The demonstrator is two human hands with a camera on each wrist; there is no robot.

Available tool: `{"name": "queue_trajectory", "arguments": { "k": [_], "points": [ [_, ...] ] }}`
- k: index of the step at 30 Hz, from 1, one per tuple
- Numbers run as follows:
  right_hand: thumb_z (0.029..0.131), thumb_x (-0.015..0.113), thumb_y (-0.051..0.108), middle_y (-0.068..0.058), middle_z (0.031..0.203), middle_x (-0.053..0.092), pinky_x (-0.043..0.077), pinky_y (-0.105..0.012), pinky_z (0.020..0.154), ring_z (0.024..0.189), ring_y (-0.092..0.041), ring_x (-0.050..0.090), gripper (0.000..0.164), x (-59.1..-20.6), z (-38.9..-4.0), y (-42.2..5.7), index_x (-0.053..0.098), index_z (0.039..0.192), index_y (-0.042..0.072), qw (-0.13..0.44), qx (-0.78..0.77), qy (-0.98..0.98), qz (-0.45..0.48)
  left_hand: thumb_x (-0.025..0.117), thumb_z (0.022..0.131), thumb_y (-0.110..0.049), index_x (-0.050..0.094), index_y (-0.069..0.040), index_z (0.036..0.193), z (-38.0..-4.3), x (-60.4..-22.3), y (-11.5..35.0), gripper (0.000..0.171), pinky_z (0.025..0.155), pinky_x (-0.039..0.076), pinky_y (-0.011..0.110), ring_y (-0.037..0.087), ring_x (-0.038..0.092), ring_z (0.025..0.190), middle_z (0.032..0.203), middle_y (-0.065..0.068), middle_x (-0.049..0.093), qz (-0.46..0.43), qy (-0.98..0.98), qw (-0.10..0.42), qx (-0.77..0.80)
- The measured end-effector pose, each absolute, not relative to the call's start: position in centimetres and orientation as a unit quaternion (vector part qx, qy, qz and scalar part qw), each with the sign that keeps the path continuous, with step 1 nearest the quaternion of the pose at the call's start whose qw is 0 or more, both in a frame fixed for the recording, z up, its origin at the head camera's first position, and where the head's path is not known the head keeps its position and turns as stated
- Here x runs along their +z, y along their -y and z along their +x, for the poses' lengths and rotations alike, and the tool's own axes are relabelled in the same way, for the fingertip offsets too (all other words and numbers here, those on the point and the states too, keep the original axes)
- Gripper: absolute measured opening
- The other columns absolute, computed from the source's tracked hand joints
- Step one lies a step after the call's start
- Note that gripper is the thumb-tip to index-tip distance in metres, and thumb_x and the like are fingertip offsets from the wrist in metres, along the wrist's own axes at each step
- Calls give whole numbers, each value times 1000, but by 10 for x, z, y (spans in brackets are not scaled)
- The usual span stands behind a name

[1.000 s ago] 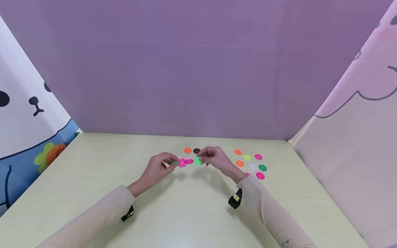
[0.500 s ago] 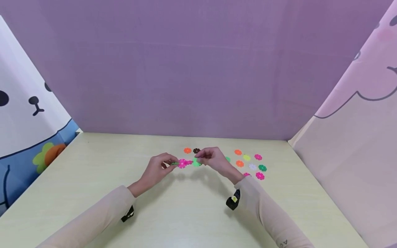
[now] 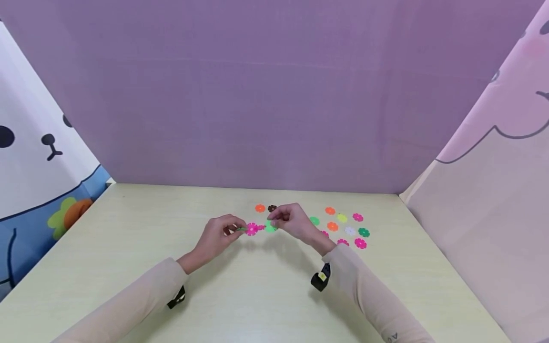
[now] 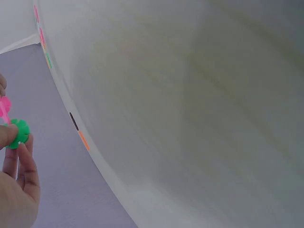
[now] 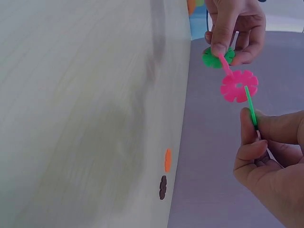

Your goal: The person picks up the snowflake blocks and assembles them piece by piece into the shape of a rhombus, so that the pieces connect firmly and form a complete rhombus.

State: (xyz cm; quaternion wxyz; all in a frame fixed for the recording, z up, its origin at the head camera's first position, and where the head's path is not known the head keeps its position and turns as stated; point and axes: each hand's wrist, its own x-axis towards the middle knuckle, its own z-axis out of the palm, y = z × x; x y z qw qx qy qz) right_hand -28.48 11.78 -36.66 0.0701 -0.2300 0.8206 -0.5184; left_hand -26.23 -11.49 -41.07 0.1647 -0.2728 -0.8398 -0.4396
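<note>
My left hand [image 3: 219,236] pinches a green notched flower disc [image 5: 211,58] between thumb and fingers. Joined to it is a pink disc [image 5: 224,64] seen edge-on, and beyond that a second pink disc [image 5: 232,90] turned flat to the right wrist view. My right hand [image 3: 296,224] pinches a light green flower disc [image 5: 251,104], edge-on, with its tip at the flat pink disc; whether their notches interlock I cannot tell. A small dark bit shows between the right fingertips. Both hands are raised above the table.
On the pale table [image 3: 257,295] lie an orange disc [image 3: 259,208] and a dark brown disc [image 3: 272,208] behind the hands. Several loose discs, including a white disc [image 3: 350,230] and a dark green disc [image 3: 363,232], are spread at right. A purple panel [image 3: 274,95] stands behind.
My right hand has shifted slightly left with the light green disc, closer to the pink discs. My left hand keeps its hold and has dipped very slightly.
</note>
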Motion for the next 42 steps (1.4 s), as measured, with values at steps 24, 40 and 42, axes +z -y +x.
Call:
{"name": "queue_trajectory", "arguments": {
  "k": [24, 40, 42],
  "points": [
    [84, 57, -6, -27, 94, 64, 44, -18, 59, 67, -16, 54, 13, -367, -278, -108, 62, 95, -10, 42, -536, -822, -186, 70, 77, -3, 69, -12, 89, -264, -402, 117, 15, 58, 51, 19, 7, 63, 68, 88, 0, 69, -278, 854, 135, -419],
    [86, 60, 4, -17, 96, 64, 52, -42, 71, 76, -20, 59, 17, -379, -293, -116, 62, 102, -2, 56, -512, -831, -211, 70, 77, -2, 69, -14, 88, -258, -401, 120, 17, 59, 51, 20, 8, 64, 70, 87, -1, 68, -267, 855, 139, -423],
    [86, 59, 2, -16, 95, 64, 53, -43, 71, 79, -23, 61, 16, -380, -296, -117, 62, 101, -1, 47, -506, -835, -210, 70, 77, -2, 69, -14, 89, -258, -401, 121, 17, 59, 51, 20, 8, 64, 70, 87, -1, 67, -265, 857, 138, -421]
  ]
}}
